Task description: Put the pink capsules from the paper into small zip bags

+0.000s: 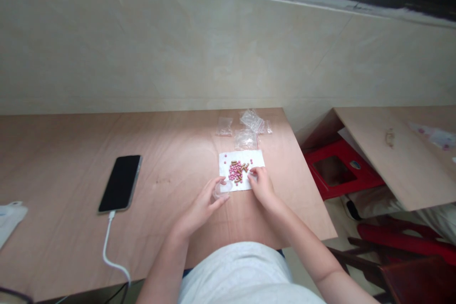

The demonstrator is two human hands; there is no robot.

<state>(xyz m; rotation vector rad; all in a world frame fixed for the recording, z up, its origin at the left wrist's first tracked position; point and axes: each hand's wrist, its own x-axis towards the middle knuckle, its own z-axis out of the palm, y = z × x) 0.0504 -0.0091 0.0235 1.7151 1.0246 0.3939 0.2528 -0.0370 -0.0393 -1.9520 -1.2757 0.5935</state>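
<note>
From where I stand, taking twelve o'clock as the wall side, one white paper (pixel 258 156) lies on the counter (pixel 178 152), and around its middle sits a heap of small, round pink pellets (pixel 233 172), too crowded to count, with a few strays: two near ten o'clock, one or two near one. Mixed among them are shiny gold-brown capsules (pixel 246 167), several of them, some overlapping, so I can't give a sure number. The left hand (pixel 204 199), at the sheet's eight o'clock, has its grip closed around one clear cup (pixel 218 191) that overlaps the paper's corner; its contents I can't make out. The right hand (pixel 263 185) is at four o'clock, fingertips over the sheet near the capsules; whether that grip is parted or pinched on a piece, I cannot tell. At twelve lie at least three crinkled clear plastic bags (pixel 245 139), their insides too glary to read. At nine is one dark-screened phone (pixel 120 184), a white cable (pixel 106 247) plugged into its six o'clock end.
</note>
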